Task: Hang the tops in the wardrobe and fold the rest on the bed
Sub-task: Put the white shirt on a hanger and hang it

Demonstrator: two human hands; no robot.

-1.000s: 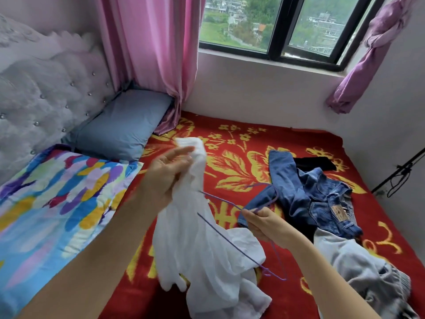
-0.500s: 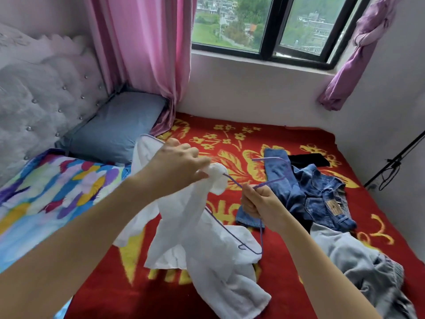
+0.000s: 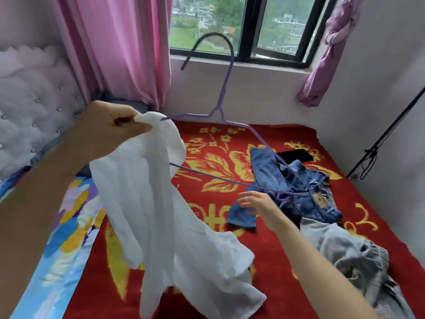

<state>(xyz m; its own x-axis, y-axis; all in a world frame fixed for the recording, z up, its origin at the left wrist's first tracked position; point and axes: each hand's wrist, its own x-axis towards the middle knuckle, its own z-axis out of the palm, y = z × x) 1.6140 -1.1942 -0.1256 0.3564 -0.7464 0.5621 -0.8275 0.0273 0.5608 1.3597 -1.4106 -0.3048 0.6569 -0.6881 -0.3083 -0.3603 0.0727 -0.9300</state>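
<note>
Both top (image 3: 161,215) and hanger (image 3: 226,84) raised by left hand (image 3: 108,130); right hand (image 3: 259,203) released.

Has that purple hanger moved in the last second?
Yes. The purple hanger has swung upward: its hook now stands before the window; earlier it lay low by the jeans.

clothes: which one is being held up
The white fabric top, pinched by the left hand and partly on the purple wire hanger; the blue denim jeans and grey garment lie on the bed.
</note>
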